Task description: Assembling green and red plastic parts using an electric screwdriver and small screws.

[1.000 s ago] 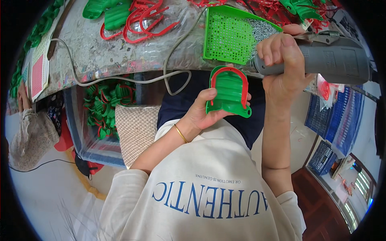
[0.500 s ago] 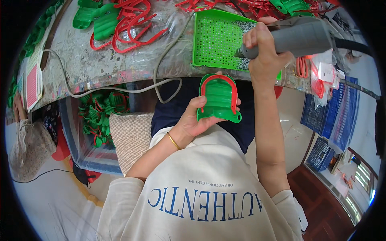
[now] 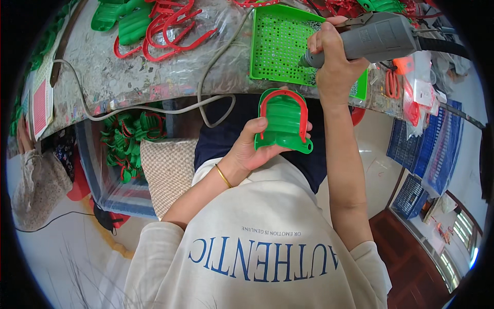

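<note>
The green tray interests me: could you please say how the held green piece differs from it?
The green piece is ridged; the green tray is perforated. The green piece bears a red band; the green tray holds small metal bits. The left hand holds the green piece, while the green tray sits on the table. Both are green.

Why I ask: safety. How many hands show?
3: left hand holding a green piece, right hand gripping a grey tool, co-worker's hand far left; another may be hidden.

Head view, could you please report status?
Left hand holding green ribbed shell with red U-shaped band. Right hand gripping grey power screwdriver, tip over green perforated tray. Grey cable loops left of shell.
</note>
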{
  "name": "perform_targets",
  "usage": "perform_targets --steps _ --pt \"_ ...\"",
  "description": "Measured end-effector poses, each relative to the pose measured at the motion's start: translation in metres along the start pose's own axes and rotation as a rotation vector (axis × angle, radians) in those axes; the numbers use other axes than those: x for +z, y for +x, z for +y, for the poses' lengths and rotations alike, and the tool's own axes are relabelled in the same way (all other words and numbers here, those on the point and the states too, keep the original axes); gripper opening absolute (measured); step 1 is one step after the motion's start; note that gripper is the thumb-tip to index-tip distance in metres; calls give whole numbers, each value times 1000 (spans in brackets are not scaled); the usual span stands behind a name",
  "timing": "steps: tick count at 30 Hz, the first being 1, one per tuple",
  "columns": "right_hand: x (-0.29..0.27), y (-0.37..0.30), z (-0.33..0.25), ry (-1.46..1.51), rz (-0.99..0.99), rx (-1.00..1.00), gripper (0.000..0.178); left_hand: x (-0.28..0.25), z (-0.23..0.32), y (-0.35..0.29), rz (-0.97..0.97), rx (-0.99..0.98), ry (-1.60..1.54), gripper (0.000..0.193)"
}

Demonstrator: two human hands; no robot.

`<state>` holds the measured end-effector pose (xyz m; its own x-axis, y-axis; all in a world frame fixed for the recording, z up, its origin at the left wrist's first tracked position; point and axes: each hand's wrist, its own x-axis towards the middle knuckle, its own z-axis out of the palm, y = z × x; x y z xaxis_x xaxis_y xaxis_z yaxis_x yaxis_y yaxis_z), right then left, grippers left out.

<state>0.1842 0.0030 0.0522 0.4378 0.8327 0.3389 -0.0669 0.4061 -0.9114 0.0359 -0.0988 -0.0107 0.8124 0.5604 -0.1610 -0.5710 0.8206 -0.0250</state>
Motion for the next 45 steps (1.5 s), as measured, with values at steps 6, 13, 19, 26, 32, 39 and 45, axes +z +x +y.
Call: perform_targets --steps 6,13,19,26,32,39,45 --pt "3 0 1 -9 2 -4 11 -2 -1 1 -5 16 5 80" --pt "-6 9 -20 148 -41 -54 15 2 1 -1 6 15 11 78" --pt "4 -18 -64 157 -131 23 20 9 -2 -4 20 67 20 77" --pt "7 -33 -61 163 -126 54 19 17 -5 -6 36 59 33 78" --pt "13 -35 -60 130 -96 57 18 9 -5 -8 20 24 9 79" --pt "12 -37 -57 156 -130 47 18 11 -4 -10 19 18 12 82" --pt "20 -42 -68 61 -153 20 16 13 0 -11 -41 23 34 85"
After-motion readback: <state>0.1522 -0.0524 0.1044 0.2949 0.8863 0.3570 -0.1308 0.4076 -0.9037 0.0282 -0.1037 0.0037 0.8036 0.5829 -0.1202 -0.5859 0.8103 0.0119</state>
